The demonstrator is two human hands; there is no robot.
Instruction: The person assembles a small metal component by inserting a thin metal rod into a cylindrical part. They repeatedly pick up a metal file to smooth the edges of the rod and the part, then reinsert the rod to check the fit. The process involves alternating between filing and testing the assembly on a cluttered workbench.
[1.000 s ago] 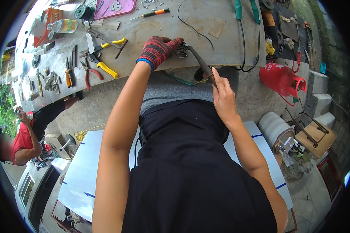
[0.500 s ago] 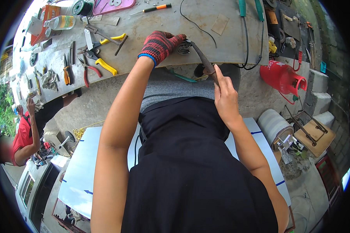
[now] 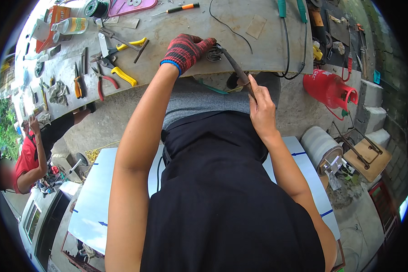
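Holding the long dark tool (image 3: 233,65) by its nearer end in the bare right hand (image 3: 263,108), and slanting it across the near edge of the bench (image 3: 267,54). Having the gloved left hand (image 3: 187,51) at the tool's far end, fingertips drawn narrow beside a small round metal piece (image 3: 213,55); not showing enough to tell a pinch from a mere touch. Probably handling as stiff, fairly light and sturdy; likely gripping best at the wider nearer end, away from the tip.
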